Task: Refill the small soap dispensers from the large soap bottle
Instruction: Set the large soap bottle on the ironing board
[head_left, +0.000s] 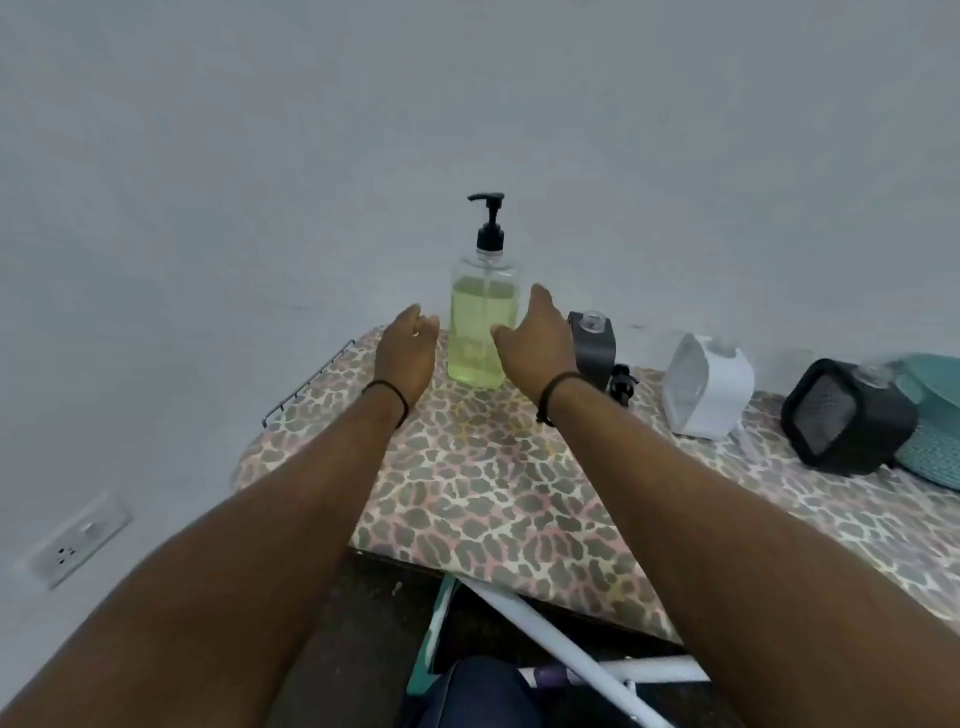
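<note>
2 hands reach for the bottle (483, 317), which stands upright on the leopard-print board (493, 483) close against the wall (311, 130), its black pump (488, 218) on top. Left of the bottle, the left hand (408, 353) hovers with fingers loosely curled and holding nothing, just short of the plastic. On the other flank the right hand (537, 343) is spread, thumb and fingers apart, right at the bottle's side; whether skin meets plastic I cannot tell. Right of the bottle sit 3 small dispensers: a dark one (595, 348) just beside it, partly hidden by the right hand, a white one (706, 384) farther right, and a black one (847, 415) farthest right, lying against a teal cloth (930, 457). A loose black pump head (623, 382) lies by the dark one. Green soap fills roughly 2 thirds of the bottle, so I'd judge it fairly heavy, with smooth clear walls that could slip, worse if soapy. The pump looks a poor handle; best taken around the mid-body with both palms, 1 each side.
</note>
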